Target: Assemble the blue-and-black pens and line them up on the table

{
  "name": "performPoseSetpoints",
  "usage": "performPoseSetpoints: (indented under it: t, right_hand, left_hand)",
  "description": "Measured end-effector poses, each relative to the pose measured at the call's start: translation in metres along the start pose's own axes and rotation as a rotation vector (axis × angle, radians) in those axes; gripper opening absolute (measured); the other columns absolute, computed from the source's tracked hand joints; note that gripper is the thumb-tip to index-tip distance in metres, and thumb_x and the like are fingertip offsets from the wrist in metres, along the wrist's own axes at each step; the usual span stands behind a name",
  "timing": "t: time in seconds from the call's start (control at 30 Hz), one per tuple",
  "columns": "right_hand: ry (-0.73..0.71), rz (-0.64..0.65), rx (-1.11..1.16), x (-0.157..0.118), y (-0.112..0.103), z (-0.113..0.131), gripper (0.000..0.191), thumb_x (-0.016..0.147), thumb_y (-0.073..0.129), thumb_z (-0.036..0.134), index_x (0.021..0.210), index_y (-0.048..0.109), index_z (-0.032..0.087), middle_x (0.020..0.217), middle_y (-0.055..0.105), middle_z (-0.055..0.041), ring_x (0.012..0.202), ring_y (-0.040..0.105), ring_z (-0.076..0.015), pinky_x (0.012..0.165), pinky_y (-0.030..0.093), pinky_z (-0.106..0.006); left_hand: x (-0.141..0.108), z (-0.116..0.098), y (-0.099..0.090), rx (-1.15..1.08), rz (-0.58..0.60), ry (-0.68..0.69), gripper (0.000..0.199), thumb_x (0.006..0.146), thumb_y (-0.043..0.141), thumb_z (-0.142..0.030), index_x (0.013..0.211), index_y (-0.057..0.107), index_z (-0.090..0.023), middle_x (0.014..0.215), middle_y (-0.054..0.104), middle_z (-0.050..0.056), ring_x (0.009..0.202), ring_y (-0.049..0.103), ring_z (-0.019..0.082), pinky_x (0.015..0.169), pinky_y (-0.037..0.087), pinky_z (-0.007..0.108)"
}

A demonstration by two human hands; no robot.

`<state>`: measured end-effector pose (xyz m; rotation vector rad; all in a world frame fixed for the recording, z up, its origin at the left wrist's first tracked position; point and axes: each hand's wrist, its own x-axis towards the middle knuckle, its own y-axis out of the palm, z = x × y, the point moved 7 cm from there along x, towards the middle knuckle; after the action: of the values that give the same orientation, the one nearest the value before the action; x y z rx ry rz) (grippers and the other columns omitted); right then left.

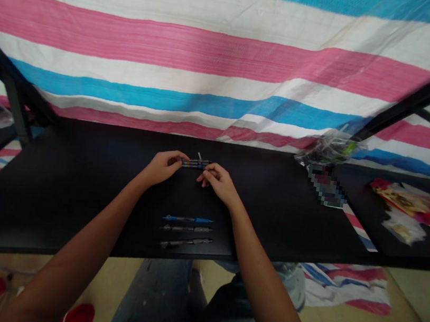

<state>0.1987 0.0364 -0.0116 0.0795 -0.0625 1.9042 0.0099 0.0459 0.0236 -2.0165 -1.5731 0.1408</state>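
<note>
Several pens (194, 164) lie side by side in a small bundle near the middle of the black table. My left hand (164, 167) is closed, with thumb and fingertips gripping the bundle's left end. At its right end, the bent fingers of my right hand (218, 181) close on the pens and partly cover them. A thin whitish strip (200, 156) sticks up at a slant from the bundle beside my right fingertips; how it is fastened is hidden. Closer to me lie a blue pen (188, 219), a dark pen (187, 229) and another dark pen (186, 243), roughly parallel and apart.
The black table (76, 179) ends at a striped sheet (183, 44) behind it. To the right are a crumpled clear plastic bag (330, 149), a blurred-out phone-like object (327, 187) and a red and gold packet (413, 202). Black metal bars (410, 106) slant at both sides.
</note>
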Motion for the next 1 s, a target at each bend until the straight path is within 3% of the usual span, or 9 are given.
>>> performPoseSetpoints:
  t: [0.23,0.5,1.0]
  right_hand:
    - [0.018,-0.021,-0.001,0.0,-0.001,-0.004,0.034,0.076,0.076,0.043,0.085,0.049,0.023,0.071,0.071,0.0011,0.056,0.061,-0.0123,0.057,0.047,-0.026]
    - [0.002,-0.053,-0.027,0.0,-0.004,-0.005,0.033,0.072,0.078,0.037,0.083,0.051,0.023,0.068,0.068,0.0029,0.056,0.061,-0.0126,0.057,0.047,-0.026]
    - [0.029,-0.065,-0.04,0.001,-0.006,-0.007,0.031,0.071,0.077,0.035,0.083,0.052,0.022,0.068,0.068,0.0026,0.055,0.06,-0.0127,0.056,0.046,-0.026]
  left_hand:
    - [0.001,0.005,0.001,-0.181,0.006,-0.031,0.039,0.09,0.054,-0.032,0.123,0.061,-0.012,0.084,0.067,0.005,0.067,0.06,0.013,0.065,0.048,0.026]
    - [-0.001,-0.005,0.007,-0.169,0.074,-0.017,0.025,0.093,0.05,-0.032,0.102,0.065,-0.015,0.088,0.068,0.005,0.062,0.06,0.011,0.057,0.046,0.023]
    - [-0.001,-0.005,0.005,-0.179,0.042,-0.017,0.026,0.088,0.056,-0.028,0.11,0.064,-0.015,0.082,0.066,0.003,0.061,0.058,0.011,0.061,0.049,0.024]
